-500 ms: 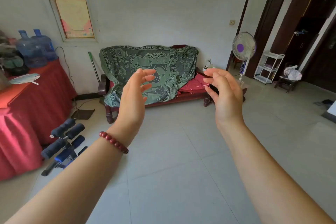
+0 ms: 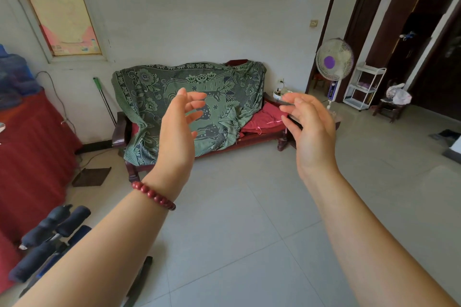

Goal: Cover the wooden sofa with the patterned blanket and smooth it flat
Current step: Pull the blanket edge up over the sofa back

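Green and patterned with deer and flowers, the blanket point(image 2: 174, 92) hung over the wooden sofa point(image 2: 119, 129) well beyond both raised hands, against the far wall. It covered the backrest and most of the seat behind the left hand point(image 2: 178, 129), bunching in creases toward the middle and trailing down past the front rail below that hand's wrist. Beyond the right hand point(image 2: 309, 129), the sofa's end lay uncovered, showing a red cushion point(image 2: 264, 119) with a thin pink cord on it.

Both hands were held up in the air at the same height, apart from each other, palms turned inward. The left hand was spread with loosely curled fingers point(image 2: 197, 97) and gripped nothing; a bracelet of dark red beads point(image 2: 153, 194) circled its wrist. The right hand was likewise unclenched and empty, its fingers bent toward the left.

Further out past the right hand stood a pedestal fan point(image 2: 334, 60) with a purple centre, and beyond it a white wheeled shelf rack point(image 2: 364, 87). To the outside of the left hand a green-handled broom point(image 2: 103, 97) leaned on the wall, with a red-draped table point(image 2: 32, 147) nearer. Below the left forearm sat padded black exercise rollers point(image 2: 55, 229) on the grey tiled floor point(image 2: 237, 232).
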The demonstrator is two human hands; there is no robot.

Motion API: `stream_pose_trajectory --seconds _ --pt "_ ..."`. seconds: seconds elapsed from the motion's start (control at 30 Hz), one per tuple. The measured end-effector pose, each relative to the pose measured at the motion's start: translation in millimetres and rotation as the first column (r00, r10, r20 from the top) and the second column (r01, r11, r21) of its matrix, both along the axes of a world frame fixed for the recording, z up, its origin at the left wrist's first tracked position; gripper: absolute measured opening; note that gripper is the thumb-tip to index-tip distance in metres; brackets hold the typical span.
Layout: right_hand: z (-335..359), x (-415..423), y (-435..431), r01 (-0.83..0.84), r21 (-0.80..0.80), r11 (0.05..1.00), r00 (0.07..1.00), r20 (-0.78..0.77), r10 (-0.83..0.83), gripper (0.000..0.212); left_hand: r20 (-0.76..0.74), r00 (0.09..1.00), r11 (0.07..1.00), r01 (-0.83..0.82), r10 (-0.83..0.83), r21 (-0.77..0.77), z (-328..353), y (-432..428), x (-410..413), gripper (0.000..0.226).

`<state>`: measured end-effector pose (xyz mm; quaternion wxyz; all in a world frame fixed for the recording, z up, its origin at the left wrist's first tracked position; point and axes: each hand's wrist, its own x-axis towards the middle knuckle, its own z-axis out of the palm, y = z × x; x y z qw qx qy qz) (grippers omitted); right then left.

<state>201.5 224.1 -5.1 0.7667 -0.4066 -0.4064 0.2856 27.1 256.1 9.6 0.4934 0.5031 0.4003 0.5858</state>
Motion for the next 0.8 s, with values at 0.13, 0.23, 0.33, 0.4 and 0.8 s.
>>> stream_pose_trajectory --seconds 0.13,0.23,0.33,0.4,0.8 --pt "-7 38 72 0.014 0.007 1.0 1.0 0.012 -0.014 0.017 -0.005 1.0 1.0 0.013 -0.013 0.006 -6 70 43 0.04" --pt "-4 75 130 0.016 0.01 1.0 1.0 0.011 -0.016 0.015 -0.005 1.0 1.0 0.01 -0.01 0.015 -3 126 83 0.039" --pt "-1 113 183 0.013 0.025 1.0 1.0 0.018 -0.013 0.014 0.003 1.0 1.0 0.021 -0.021 0.015 -1 180 123 0.039" --pt "0 138 217 0.017 0.022 1.0 1.0 0.015 -0.017 0.014 -0.01 0.999 0.999 0.034 -0.034 0.018 -1 216 150 0.039" --pt "-28 229 428 0.064 -0.039 0.997 0.998 0.001 -0.064 0.015 0.002 0.996 0.995 0.094 -0.094 -0.015 -23 436 243 0.04"
